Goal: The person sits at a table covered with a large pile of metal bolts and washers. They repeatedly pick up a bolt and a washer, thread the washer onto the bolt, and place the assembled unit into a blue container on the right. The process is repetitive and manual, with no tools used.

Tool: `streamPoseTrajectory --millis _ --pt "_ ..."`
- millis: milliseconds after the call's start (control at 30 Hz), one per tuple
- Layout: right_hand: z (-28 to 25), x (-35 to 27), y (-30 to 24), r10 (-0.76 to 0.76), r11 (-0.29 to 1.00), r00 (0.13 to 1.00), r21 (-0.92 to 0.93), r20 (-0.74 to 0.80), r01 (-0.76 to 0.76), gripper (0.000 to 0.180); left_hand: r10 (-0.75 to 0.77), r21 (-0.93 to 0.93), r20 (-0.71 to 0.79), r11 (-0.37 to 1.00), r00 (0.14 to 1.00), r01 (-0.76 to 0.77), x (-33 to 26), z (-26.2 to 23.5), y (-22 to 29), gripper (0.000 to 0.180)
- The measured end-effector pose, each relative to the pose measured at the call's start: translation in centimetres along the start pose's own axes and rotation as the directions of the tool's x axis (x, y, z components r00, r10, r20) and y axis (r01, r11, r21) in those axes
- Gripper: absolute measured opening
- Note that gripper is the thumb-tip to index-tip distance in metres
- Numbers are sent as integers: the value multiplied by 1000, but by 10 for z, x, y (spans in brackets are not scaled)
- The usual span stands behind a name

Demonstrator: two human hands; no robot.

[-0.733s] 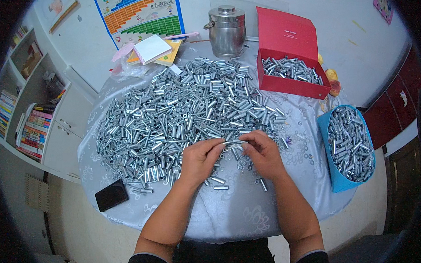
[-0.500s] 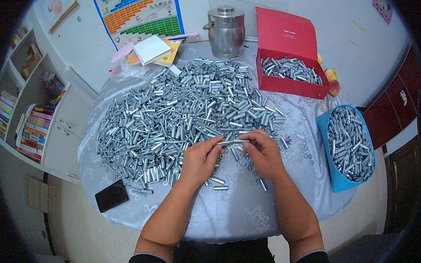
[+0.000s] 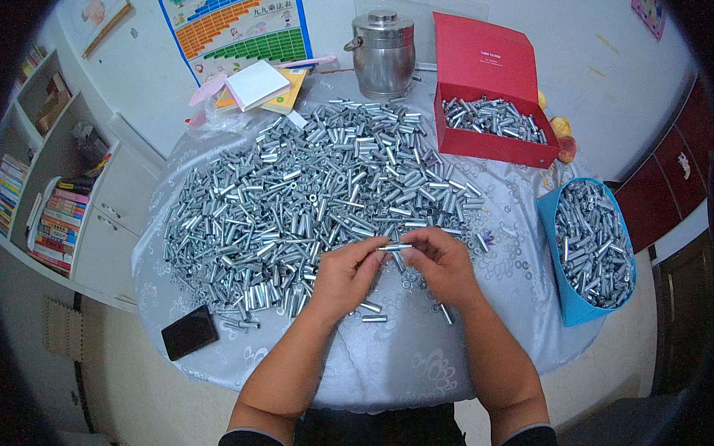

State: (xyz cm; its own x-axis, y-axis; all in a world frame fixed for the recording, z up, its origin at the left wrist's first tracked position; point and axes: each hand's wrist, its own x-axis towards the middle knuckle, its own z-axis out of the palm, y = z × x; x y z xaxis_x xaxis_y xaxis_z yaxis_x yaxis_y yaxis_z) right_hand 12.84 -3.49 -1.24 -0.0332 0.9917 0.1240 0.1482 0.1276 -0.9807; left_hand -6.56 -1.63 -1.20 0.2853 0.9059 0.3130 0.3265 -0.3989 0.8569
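Note:
Between my two hands, in front of the pile, lies a thin bolt with a shiny metal sleeve (image 3: pixel 396 247) around it, held level. My left hand (image 3: pixel 347 272) pinches its left end between thumb and fingers. My right hand (image 3: pixel 443 265) is closed on the right end, its fingertips on the sleeve. Beyond both hands spreads a wide heap of silvery metal sleeves and rods (image 3: pixel 293 198), with washers or nuts among them. A loose sleeve (image 3: pixel 374 319) lies by my left wrist, and another (image 3: pixel 447 314) beside my right wrist.
A red box (image 3: pixel 496 149) of metal pieces stands at the back right, lid up. A blue bin (image 3: pixel 558 251) of bolts is at the right edge. At the front left lies a black phone (image 3: pixel 189 333). A steel pot (image 3: pixel 383 57) and notebooks (image 3: pixel 258 85) stand behind the heap.
My hands have come closer together, the right one moving left. The sleeve now sits further left along the bolt, near the left fingertips.

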Motion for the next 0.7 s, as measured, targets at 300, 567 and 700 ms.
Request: streamPoseTrajectory --millis 300,567,700 --pt "-1 -1 -3 4 1000 1000 -17 -21 -5 16 -48 -198 46 979 998 56 -1 6 -5 31" --pt "-1 0 -8 -105 987 994 -126 -8 103 21 -240 -417 78 874 968 250 0 6 -4 31" --pt "0 0 1 -73 997 997 -9 -14 73 20 -213 -426 83 876 974 228 -1 7 -7 29"
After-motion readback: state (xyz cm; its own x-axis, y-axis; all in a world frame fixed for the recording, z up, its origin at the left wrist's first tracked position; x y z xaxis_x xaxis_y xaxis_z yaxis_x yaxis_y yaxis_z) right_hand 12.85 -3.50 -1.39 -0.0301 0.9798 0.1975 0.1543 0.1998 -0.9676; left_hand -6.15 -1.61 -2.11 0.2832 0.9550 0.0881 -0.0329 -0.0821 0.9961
